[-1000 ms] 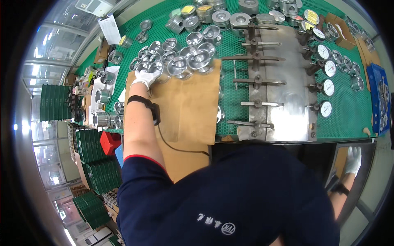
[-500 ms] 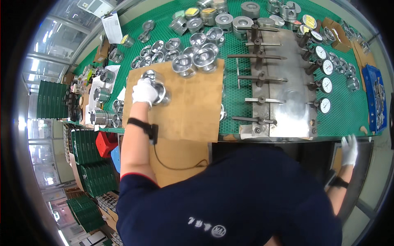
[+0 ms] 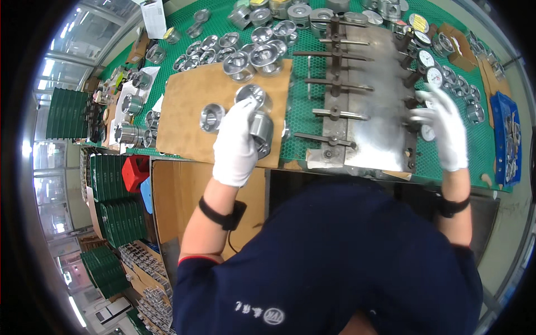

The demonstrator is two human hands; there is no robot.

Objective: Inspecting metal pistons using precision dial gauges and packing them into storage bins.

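Note:
My left hand point(image 3: 237, 146), in a white glove, is closed on a silver metal piston point(image 3: 261, 133) at the right part of a brown cardboard sheet point(image 3: 184, 100). A second piston point(image 3: 252, 96) touches the fingertips just beyond; whether it is gripped too, I cannot tell. Left of the hand, apart from it, another piston point(image 3: 212, 118) stands on the cardboard. My gloved right hand point(image 3: 446, 128) is raised with fingers spread, holding nothing, in front of the dial gauges point(image 3: 434, 76) along the right side of a metal fixture plate point(image 3: 371, 95). It hides some of the lower gauges.
Several pistons point(image 3: 239, 66) crowd the cardboard's far edge and the green mat point(image 3: 304, 42). Clamp bars point(image 3: 335, 85) stick out from the fixture's left side. A blue tray point(image 3: 505, 137) with metal parts lies at the far right, near a cardboard box point(image 3: 456, 47). Green crates point(image 3: 70, 113) stand at the left.
My left hand has moved right and nearer me across the cardboard, with pistons at it. My right hand has risen from below the bench edge to the gauges. The view has shifted slightly.

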